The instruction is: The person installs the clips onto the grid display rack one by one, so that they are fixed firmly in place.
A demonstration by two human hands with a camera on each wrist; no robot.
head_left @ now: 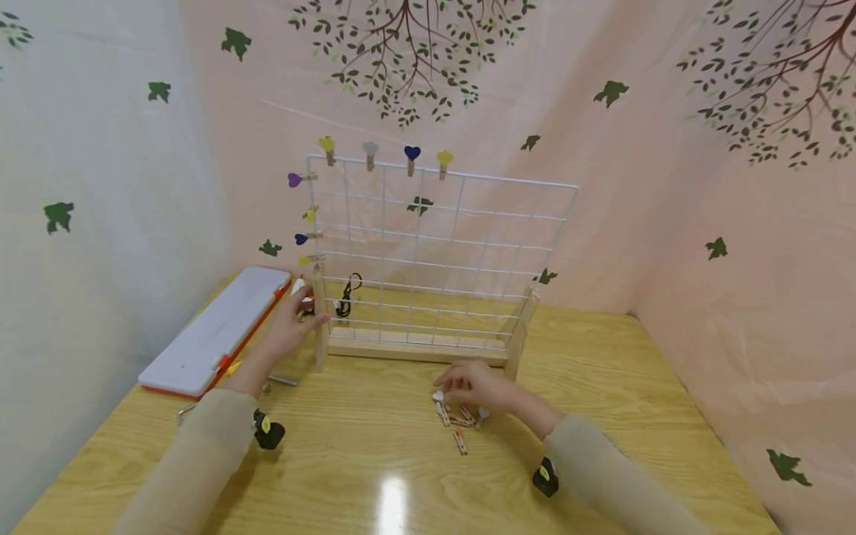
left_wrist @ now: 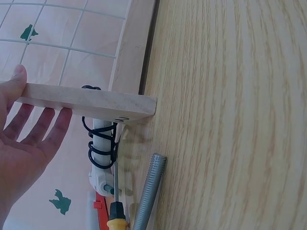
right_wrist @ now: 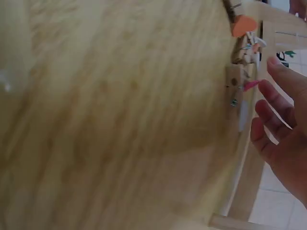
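My left hand [head_left: 290, 327] grips the left wooden upright [left_wrist: 91, 98] of a stand, thumb on one face and fingertips on the other. The stand carries a white wire grid [head_left: 495, 177]. Several heart-topped clothespins are clipped along the grid's top edge, including a blue one [head_left: 412, 154], and down its left edge, including a purple one [head_left: 295, 180]. My right hand [head_left: 478, 386] hovers low over a small heap of loose clothespins [head_left: 460, 442] before the stand. Its fingers are loosely bent and its thumb apart, with a pink-hearted clothespin [right_wrist: 235, 86] close to the fingertips.
A white case with red edging [head_left: 221, 327] lies at the left. Near it are a yellow-handled screwdriver [left_wrist: 116, 223], a threaded metal rod [left_wrist: 151, 191] and a bent metal rod [head_left: 186, 409]. A black cord [head_left: 345, 301] sits behind the grid. Patterned cloth [head_left: 669, 223] surrounds the table.
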